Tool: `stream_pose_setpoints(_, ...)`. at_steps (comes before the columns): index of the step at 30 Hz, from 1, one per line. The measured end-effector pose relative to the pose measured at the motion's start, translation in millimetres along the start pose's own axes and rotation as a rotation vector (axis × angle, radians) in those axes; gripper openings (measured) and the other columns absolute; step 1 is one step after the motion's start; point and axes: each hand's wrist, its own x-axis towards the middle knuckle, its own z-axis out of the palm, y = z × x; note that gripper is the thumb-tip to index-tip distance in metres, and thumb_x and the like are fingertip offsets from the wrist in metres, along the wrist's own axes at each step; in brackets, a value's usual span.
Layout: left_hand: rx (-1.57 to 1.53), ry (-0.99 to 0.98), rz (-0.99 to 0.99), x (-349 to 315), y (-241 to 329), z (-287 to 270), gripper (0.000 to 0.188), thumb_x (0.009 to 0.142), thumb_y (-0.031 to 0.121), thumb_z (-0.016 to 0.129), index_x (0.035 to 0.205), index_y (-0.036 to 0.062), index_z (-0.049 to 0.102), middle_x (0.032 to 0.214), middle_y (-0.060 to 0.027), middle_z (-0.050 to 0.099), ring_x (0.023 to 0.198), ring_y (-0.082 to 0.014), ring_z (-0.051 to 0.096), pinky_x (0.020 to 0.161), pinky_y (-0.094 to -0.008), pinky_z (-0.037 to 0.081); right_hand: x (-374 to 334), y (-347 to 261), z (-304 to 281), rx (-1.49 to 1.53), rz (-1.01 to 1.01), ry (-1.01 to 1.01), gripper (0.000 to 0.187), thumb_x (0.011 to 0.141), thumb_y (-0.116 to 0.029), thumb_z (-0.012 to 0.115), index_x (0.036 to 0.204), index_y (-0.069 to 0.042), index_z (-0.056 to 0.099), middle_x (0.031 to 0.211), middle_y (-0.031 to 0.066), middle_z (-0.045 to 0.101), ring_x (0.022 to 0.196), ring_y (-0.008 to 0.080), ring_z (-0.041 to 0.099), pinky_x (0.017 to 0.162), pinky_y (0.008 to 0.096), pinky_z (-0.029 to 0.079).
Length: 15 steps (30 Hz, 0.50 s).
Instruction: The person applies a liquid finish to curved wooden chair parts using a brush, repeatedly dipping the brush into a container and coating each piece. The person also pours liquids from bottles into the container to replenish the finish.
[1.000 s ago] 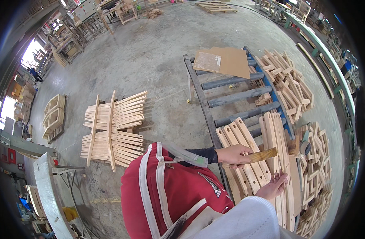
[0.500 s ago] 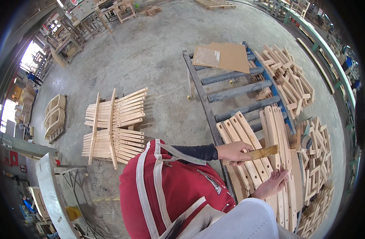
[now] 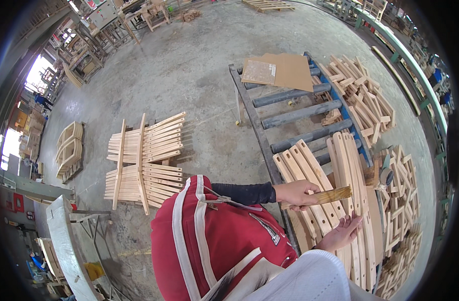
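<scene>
My left hand [image 3: 295, 194], at the end of a dark sleeve, is closed round a short flat wooden strip [image 3: 332, 195], browner than the wood beneath. The strip points right, above a row of pale curved wooden slats [image 3: 309, 163] with dark holes near their ends. My right hand [image 3: 341, 234] is just nearer to me, over the right-hand slats [image 3: 357, 198]. Its palm is partly turned up and its fingers are loosely apart, with nothing seen in them. Whether its fingertips touch a slat I cannot tell.
The slats lie on a roller conveyor [image 3: 299, 119] with cardboard sheets [image 3: 295, 71] at its far end. A tape roll [image 3: 386, 176] sits right of the slats. Heaped wood pieces [image 3: 402, 200] flank the conveyor. Stacked slats [image 3: 145, 160] stand on the floor to the left.
The strip in my left hand has tilted slightly, and its far end has risen a little. My right hand stays in nearly the same place.
</scene>
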Motion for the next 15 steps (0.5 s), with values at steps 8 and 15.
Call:
stream_pose_setpoints(8, -0.031, -0.015, 0.001, -3, -2, 0, 0.035, 0.099, 0.024, 0.054, 0.126, 0.0017, 0.054, 0.060, -0.0022, 0.059, 0.044, -0.0068, 0.052, 0.040, -0.0235, 0.040, 1, 8, -13, 0.020, 0.020, -0.046, 0.026, 0.096, -0.033, 0.067, 0.105, -0.010, 0.059, 0.111, 0.0044, 0.066, 0.085, 0.0078, 0.055, 0.075, 0.0229, 0.044)
stream_pose_setpoints(15, -0.056, -0.006, -0.019, -8, -3, 1, 0.033, 0.098, 0.021, 0.052, 0.125, 0.0008, 0.055, 0.061, -0.0036, 0.060, 0.043, -0.0070, 0.050, 0.040, -0.0239, 0.039, -6, 6, -8, 0.035, 0.003, 0.039, 0.020, 0.098, -0.027, 0.064, 0.095, -0.009, 0.058, 0.099, 0.0082, 0.069, 0.073, 0.0062, 0.053, 0.066, 0.0214, 0.041)
